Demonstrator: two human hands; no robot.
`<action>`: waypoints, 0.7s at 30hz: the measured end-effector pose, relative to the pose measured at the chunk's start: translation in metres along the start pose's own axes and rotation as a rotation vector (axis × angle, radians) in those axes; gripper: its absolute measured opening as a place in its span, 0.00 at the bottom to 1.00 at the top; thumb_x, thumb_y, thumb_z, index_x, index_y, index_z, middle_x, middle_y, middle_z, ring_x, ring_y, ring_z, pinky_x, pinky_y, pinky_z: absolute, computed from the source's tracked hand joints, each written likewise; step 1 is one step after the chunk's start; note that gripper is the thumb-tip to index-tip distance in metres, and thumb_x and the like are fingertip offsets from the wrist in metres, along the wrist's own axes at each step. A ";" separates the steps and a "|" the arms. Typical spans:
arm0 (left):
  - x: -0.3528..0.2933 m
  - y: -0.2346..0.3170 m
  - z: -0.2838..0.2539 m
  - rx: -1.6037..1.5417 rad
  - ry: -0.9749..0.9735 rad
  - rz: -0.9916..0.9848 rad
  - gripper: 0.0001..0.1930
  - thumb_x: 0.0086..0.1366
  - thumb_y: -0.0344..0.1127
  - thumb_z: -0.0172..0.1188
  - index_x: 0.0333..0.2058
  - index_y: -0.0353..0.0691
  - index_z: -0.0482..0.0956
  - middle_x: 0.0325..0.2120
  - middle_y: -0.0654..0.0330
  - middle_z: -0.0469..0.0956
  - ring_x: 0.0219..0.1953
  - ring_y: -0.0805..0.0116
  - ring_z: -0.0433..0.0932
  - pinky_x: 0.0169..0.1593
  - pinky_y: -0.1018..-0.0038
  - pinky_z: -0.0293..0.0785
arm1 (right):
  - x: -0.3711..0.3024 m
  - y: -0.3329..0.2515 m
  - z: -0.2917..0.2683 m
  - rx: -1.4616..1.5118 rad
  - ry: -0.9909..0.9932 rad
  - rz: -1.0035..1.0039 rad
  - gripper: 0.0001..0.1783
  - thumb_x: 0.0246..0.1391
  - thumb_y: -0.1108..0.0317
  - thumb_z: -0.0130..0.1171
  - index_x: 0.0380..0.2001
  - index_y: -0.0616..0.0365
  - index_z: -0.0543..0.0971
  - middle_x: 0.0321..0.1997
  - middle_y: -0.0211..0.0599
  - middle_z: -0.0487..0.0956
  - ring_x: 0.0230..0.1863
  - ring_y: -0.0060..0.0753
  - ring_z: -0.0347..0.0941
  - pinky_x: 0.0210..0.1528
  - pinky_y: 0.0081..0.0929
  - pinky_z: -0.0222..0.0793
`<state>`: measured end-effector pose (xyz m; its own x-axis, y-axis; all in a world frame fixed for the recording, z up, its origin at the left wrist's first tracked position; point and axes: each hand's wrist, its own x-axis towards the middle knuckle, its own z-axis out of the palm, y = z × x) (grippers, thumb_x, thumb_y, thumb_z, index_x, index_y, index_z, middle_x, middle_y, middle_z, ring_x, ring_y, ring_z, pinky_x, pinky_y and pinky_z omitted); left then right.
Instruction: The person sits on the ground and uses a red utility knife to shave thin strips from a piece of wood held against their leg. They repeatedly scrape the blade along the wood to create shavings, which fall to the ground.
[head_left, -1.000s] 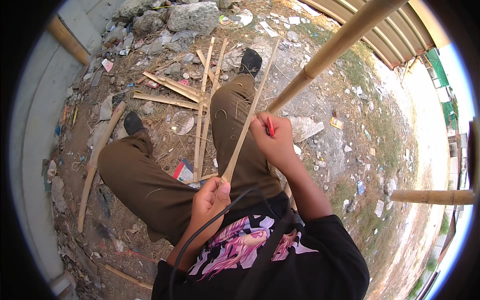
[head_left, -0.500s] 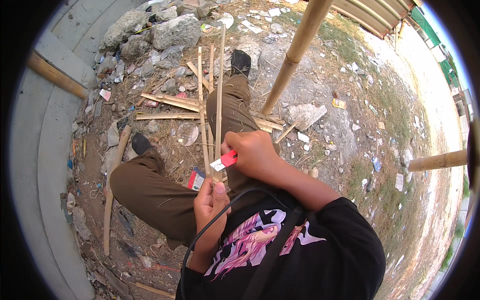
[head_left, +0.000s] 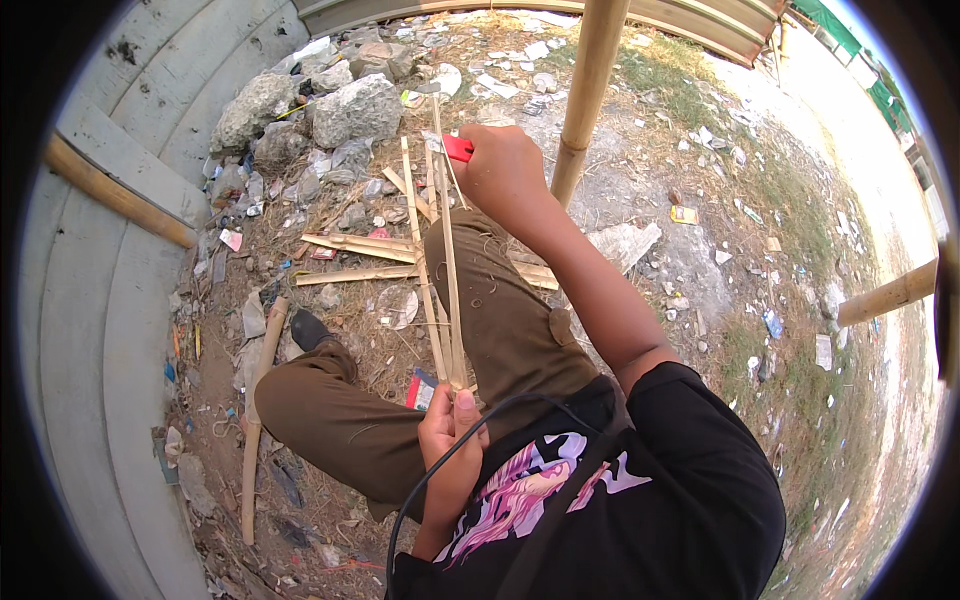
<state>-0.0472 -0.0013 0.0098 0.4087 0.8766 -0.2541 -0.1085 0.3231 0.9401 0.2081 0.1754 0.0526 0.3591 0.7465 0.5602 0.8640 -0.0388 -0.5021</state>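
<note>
My left hand [head_left: 455, 440] pinches the near end of a long, thin bamboo strip [head_left: 451, 300], which stretches away over my right thigh. Far along that strip is my right hand [head_left: 503, 180], closed around a red-handled utility knife [head_left: 458, 148]. The pale blade meets the strip close to its far end, and a thin sliver seems to lift off there. Another slender bamboo strip [head_left: 421, 262] runs just left of the held one. Beyond my knees, split bamboo pieces [head_left: 360, 274] lie crosswise on the ground.
Large broken concrete lumps [head_left: 357, 110] are piled at the far left, beside a grey wall [head_left: 80, 350]. A bamboo post [head_left: 585, 90] rises ahead of my right arm. A bamboo pole [head_left: 255, 440] lies left of my leg, and scattered litter covers the dirt.
My right hand has slid the knife away from me along the strip, from near my left hand to its far end. My left hand keeps its pinch.
</note>
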 end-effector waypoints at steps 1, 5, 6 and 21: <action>0.002 0.000 0.002 0.000 -0.009 -0.016 0.14 0.81 0.43 0.52 0.39 0.37 0.71 0.19 0.71 0.67 0.19 0.86 0.63 0.23 0.83 0.58 | 0.017 0.005 -0.003 -0.025 -0.025 0.071 0.12 0.52 0.58 0.65 0.28 0.56 0.84 0.25 0.49 0.82 0.30 0.54 0.82 0.35 0.46 0.78; -0.011 -0.007 0.008 0.018 -0.165 -0.066 0.13 0.79 0.40 0.55 0.38 0.37 0.72 0.20 0.72 0.68 0.21 0.87 0.63 0.24 0.83 0.58 | 0.074 0.045 0.006 -0.047 -0.084 0.277 0.17 0.56 0.54 0.61 0.28 0.58 0.85 0.28 0.53 0.84 0.32 0.54 0.84 0.38 0.46 0.79; -0.009 -0.007 0.009 0.015 -0.122 -0.055 0.12 0.79 0.40 0.55 0.38 0.37 0.72 0.20 0.72 0.68 0.21 0.87 0.63 0.25 0.83 0.58 | 0.071 0.052 0.007 0.030 -0.132 0.310 0.18 0.55 0.54 0.60 0.27 0.59 0.84 0.28 0.53 0.83 0.31 0.53 0.83 0.38 0.46 0.78; 0.000 0.004 0.014 0.589 0.089 0.126 0.12 0.75 0.37 0.62 0.40 0.34 0.75 0.18 0.61 0.74 0.23 0.81 0.69 0.28 0.74 0.68 | -0.180 0.006 -0.026 0.427 -0.340 -0.141 0.09 0.44 0.65 0.69 0.25 0.53 0.78 0.18 0.42 0.78 0.23 0.52 0.79 0.26 0.43 0.72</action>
<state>-0.0348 -0.0047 0.0163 0.3451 0.9300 -0.1264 0.3785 -0.0147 0.9255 0.1580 0.0238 -0.0339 0.0557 0.8997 0.4330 0.6507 0.2962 -0.6991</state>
